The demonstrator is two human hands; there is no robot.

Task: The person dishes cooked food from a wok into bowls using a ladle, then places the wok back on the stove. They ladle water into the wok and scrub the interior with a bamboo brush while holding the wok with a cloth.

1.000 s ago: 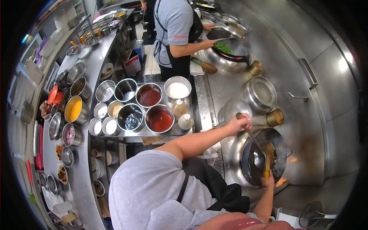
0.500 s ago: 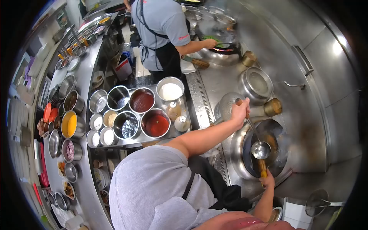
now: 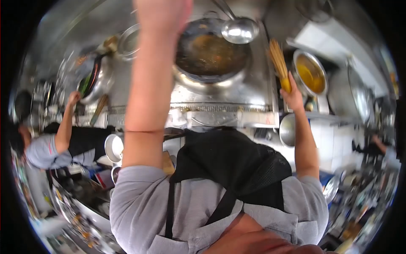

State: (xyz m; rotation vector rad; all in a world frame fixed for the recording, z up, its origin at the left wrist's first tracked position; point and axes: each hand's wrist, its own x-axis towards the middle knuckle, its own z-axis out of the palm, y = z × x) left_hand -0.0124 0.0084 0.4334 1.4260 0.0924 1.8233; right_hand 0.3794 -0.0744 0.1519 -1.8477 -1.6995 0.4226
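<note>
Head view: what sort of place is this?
Probably a commercial kitchen: a large wok on a steel range, a ladle, and a second person at another pan along the line.

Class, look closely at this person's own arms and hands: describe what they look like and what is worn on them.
The left sleeve and right sleeve are short and grey. The right hand is bare, with no glove or watch visible. The left hand, cut by the picture's edge and blurred, shows no glove either.
</note>
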